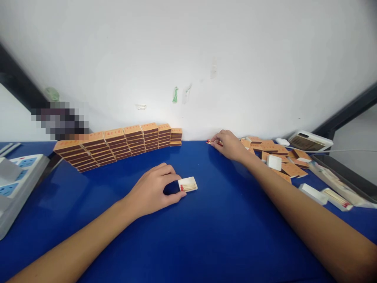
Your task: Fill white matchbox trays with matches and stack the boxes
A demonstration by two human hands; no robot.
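Note:
My left hand point(159, 186) grips the left end of a small white matchbox tray point(191, 181) between thumb and fingers, on the blue table. Several red-tipped matches point(188, 187) lie in that tray, along its near side. Farther back, beside the wall, my right hand point(225, 142) reaches down with its fingers pinched at a small pile of red-tipped matches point(209, 141). The fingers cover most of this pile, so I cannot make out how many matches they hold, if any.
Closed matchboxes point(118, 143) stand stacked in a row along the wall at left. Loose matchbox sleeves point(269, 147) lie heaped at right, near white trays point(273, 162), a tray of matches point(337, 198) and a phone point(309, 141). A power strip point(17, 181) sits far left.

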